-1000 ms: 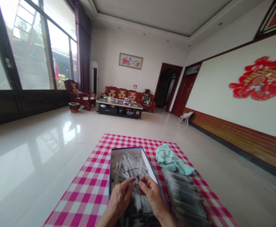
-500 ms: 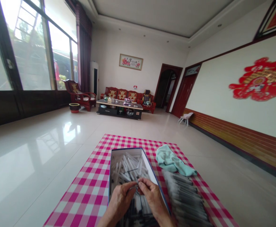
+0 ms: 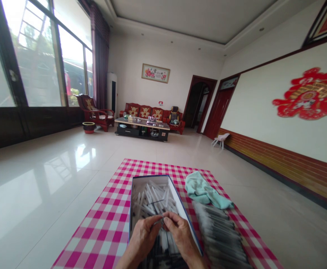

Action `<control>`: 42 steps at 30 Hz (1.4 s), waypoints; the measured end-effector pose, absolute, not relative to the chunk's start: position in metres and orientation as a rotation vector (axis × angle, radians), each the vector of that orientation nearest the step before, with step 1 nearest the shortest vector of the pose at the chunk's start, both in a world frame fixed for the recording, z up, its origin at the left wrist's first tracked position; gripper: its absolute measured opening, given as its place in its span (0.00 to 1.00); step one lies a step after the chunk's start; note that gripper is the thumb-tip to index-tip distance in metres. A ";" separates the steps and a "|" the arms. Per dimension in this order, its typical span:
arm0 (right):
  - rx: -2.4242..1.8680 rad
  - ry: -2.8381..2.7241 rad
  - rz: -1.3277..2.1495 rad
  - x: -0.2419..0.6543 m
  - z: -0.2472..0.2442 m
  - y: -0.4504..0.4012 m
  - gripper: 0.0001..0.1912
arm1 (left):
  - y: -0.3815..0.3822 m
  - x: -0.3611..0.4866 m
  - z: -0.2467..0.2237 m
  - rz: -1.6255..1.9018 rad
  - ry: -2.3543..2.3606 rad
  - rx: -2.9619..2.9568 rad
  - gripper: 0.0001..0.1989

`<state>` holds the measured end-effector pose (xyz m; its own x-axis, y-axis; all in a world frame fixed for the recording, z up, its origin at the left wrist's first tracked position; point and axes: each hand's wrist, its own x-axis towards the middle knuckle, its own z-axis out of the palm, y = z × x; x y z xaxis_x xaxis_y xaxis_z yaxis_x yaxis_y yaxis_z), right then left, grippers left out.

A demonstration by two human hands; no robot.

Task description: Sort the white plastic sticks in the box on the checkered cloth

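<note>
My left hand [image 3: 143, 239] and my right hand [image 3: 181, 235] hover over an open cardboard box with a blue rim [image 3: 177, 207]. Their fingertips meet on a small thin piece [image 3: 160, 222], which looks like wire or plastic but is too small to identify. Beneath my hands, the box holds a loose heap of slim white plastic tubes [image 3: 152, 198], with darker tubes [image 3: 166, 243] near my wrists. Right of the box lies a dense row of similar dark-and-white tubes [image 3: 219, 235].
The box stands on a pink-and-white checked cloth [image 3: 101, 224] spread on a glossy tile floor [image 3: 40, 168]. A crumpled pale teal rag [image 3: 205, 191] lies beyond the tube row. A low coffee table [image 3: 142, 129] and red sofa [image 3: 149, 113] stand far back.
My fingertips have closed together over the box, from slightly apart to meeting on the small piece. My hands have shifted slightly toward each other.
</note>
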<state>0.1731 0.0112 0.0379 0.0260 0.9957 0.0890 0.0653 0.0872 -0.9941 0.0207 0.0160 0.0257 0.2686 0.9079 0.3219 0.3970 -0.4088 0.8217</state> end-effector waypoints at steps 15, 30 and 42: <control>-1.163 -1.415 1.071 0.175 0.034 0.011 0.11 | 0.019 0.022 0.020 1.077 1.303 1.995 0.12; -1.320 -1.655 0.705 0.171 0.031 0.011 0.14 | 0.020 0.024 0.015 1.031 1.336 2.311 0.12; -1.354 -1.696 0.585 0.170 0.031 0.011 0.15 | 0.015 0.026 0.022 1.050 1.318 2.314 0.12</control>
